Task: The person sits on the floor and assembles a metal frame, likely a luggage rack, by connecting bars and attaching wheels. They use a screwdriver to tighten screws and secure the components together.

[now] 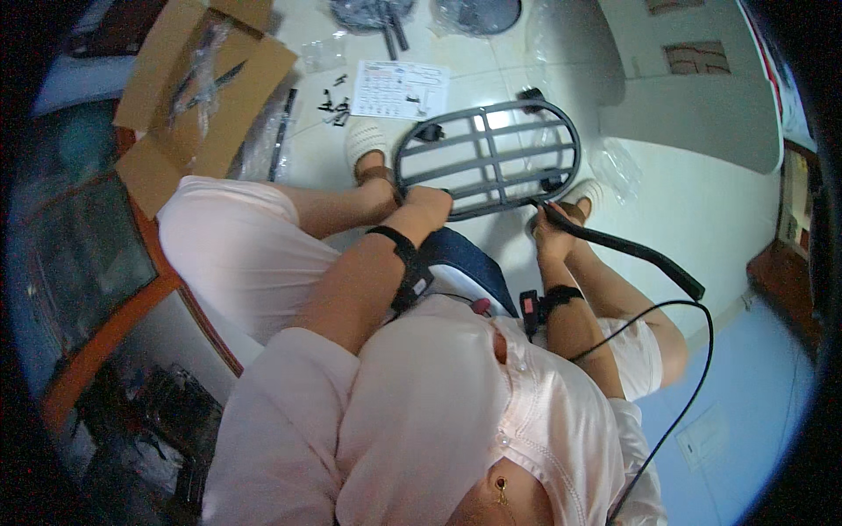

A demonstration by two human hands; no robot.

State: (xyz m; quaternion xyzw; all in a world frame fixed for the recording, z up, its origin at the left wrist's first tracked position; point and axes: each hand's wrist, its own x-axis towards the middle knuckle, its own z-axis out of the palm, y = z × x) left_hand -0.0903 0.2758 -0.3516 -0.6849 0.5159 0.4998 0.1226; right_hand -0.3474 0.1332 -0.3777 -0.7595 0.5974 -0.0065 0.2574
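An oval grey slatted rack (489,160) stands between my feet, above the tiled floor. Black caster wheels (431,133) show at its edge. My left hand (429,205) is closed around the rack's near left rim. In my right hand (554,231) is a bent black tube (631,248). One end of the tube lies close to the rack's near right rim, and the other points to the lower right. Whether that near end touches the rim is hard to tell.
Beyond the rack lie a printed sheet (400,89), small black parts (334,105) and plastic-wrapped round pieces (479,14). An opened cardboard box (263,85) sits at the upper left beside a black bar (283,135). Clear plastic wrap (617,169) lies at right. A cable (709,348) loops near my right arm.
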